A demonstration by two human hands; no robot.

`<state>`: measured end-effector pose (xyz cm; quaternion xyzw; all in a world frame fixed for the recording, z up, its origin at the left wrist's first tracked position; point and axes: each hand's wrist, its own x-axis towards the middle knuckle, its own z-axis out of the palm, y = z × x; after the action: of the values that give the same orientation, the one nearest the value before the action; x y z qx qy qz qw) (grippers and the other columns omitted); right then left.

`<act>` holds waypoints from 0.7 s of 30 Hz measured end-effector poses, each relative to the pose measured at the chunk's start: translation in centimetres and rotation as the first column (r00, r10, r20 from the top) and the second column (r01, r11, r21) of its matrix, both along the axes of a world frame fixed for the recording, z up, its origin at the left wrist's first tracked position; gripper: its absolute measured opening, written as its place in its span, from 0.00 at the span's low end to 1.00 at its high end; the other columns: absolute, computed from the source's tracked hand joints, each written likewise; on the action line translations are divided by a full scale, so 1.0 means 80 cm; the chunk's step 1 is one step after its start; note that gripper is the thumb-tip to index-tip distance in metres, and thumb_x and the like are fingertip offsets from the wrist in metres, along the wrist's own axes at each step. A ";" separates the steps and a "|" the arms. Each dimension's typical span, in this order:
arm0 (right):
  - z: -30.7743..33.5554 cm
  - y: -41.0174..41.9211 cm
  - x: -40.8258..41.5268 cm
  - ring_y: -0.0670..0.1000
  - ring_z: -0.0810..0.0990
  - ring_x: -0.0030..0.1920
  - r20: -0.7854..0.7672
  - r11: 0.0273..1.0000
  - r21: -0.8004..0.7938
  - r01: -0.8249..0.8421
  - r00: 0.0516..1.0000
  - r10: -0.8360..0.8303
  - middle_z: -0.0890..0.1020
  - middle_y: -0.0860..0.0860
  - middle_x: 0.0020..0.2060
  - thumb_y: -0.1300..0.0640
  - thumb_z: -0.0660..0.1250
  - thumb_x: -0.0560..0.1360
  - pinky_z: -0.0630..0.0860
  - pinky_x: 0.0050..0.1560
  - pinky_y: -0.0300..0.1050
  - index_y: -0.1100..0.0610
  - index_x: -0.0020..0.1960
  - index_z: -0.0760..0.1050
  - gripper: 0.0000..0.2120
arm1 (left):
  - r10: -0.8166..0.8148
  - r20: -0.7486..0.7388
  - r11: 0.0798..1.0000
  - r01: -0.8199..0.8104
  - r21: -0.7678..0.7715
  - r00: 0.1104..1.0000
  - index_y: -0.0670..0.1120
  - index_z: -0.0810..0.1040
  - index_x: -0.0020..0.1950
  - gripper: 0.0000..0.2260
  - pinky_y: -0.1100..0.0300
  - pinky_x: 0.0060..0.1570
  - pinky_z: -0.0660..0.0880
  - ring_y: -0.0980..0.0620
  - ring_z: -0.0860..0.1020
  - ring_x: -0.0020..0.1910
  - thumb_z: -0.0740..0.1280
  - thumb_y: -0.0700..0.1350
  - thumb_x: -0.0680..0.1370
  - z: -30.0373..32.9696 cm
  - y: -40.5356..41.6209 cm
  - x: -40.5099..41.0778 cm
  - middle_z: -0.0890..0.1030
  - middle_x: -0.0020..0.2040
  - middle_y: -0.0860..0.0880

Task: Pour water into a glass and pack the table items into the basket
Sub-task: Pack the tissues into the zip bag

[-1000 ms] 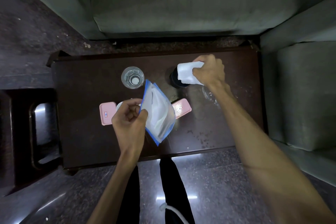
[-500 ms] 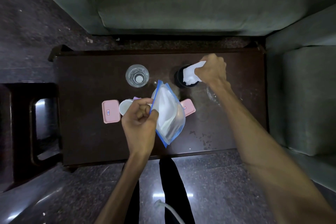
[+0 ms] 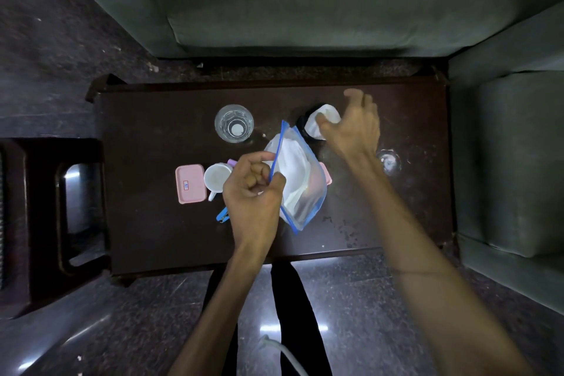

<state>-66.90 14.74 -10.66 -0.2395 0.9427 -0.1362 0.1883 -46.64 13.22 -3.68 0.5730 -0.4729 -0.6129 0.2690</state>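
Note:
My left hand (image 3: 253,192) pinches the top edge of a clear zip bag (image 3: 300,183) with a blue rim, held above the dark table (image 3: 146,131); the bag has white material inside. My right hand (image 3: 354,128) hovers with fingers spread over a white cloth (image 3: 325,117) that sits stuffed in a black container (image 3: 302,123). A glass (image 3: 234,123) with water stands at the table's back middle. A pink box (image 3: 189,183) and a white mug (image 3: 216,177) lie left of my left hand.
A second pink box (image 3: 328,175) peeks out behind the bag. A blue clip (image 3: 222,217) lies under my left wrist. A small clear object (image 3: 388,160) sits right of my right wrist. Green sofas border the back and right; a dark stool (image 3: 45,223) stands left.
My right hand pushed the white cloth down into the black container and let go, its fingers now spread. My left hand kept hold of the bag.

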 end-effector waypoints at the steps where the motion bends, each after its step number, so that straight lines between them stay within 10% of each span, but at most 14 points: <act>1: 0.016 0.015 0.000 0.57 0.78 0.65 0.063 0.990 -0.120 0.075 0.996 -0.068 0.79 0.52 0.65 0.48 0.74 0.72 0.75 0.66 0.54 0.54 0.70 0.75 0.28 | 0.005 -0.010 1.000 -0.005 0.004 1.000 0.45 0.82 0.50 0.15 0.67 0.38 0.75 0.52 0.75 0.34 0.69 0.26 0.74 0.002 0.000 -0.001 0.77 0.34 0.41; 4: 0.066 0.080 0.014 0.43 0.83 0.57 0.507 0.915 -0.334 0.226 0.861 -0.028 0.84 0.44 0.58 0.62 0.70 0.72 0.80 0.58 0.47 0.53 0.69 0.78 0.25 | 0.043 -0.029 0.999 -0.042 0.029 0.999 0.44 0.82 0.52 0.15 0.63 0.40 0.76 0.51 0.76 0.35 0.68 0.26 0.73 0.011 0.001 -0.007 0.78 0.36 0.43; 7: 0.096 0.144 0.052 0.40 0.77 0.71 0.776 0.929 -0.350 0.116 0.591 0.219 0.80 0.42 0.69 0.68 0.70 0.66 0.76 0.66 0.37 0.51 0.75 0.71 0.38 | 0.116 -0.075 0.988 -0.108 0.107 0.990 0.46 0.81 0.52 0.17 0.63 0.41 0.77 0.55 0.76 0.33 0.68 0.25 0.73 0.021 0.000 -0.017 0.78 0.35 0.49; 11: 0.081 0.167 0.119 0.41 0.75 0.73 0.720 0.859 -0.457 0.229 0.662 0.207 0.79 0.43 0.71 0.65 0.86 0.64 0.74 0.70 0.36 0.48 0.78 0.69 0.47 | 0.188 -0.098 0.966 -0.167 0.196 0.977 0.44 0.80 0.55 0.15 0.60 0.44 0.77 0.59 0.78 0.30 0.68 0.27 0.75 0.036 0.001 -0.033 0.77 0.34 0.51; 15: 0.059 0.150 0.145 0.44 0.87 0.59 0.648 0.652 -0.554 0.518 0.760 -0.052 0.88 0.44 0.57 0.61 0.78 0.76 0.84 0.56 0.41 0.48 0.65 0.83 0.20 | 0.116 -0.192 0.968 -0.068 0.241 0.975 0.43 0.79 0.58 0.12 0.52 0.49 0.79 0.52 0.81 0.33 0.74 0.34 0.77 0.057 0.014 -0.046 0.78 0.37 0.46; 21: 0.060 0.164 0.129 0.47 0.88 0.51 0.823 0.468 -0.444 0.764 0.554 -0.124 0.90 0.49 0.49 0.57 0.76 0.73 0.83 0.51 0.40 0.50 0.51 0.90 0.08 | 0.068 -0.064 0.989 -0.059 0.139 0.996 0.38 0.80 0.63 0.14 0.52 0.59 0.78 0.46 0.81 0.50 0.73 0.39 0.79 0.045 -0.015 -0.015 0.82 0.53 0.40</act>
<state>-56.54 27.87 -5.86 0.0573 0.6669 -0.6521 0.3560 -47.88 12.00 -0.11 0.5834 -0.4017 -0.6544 0.2647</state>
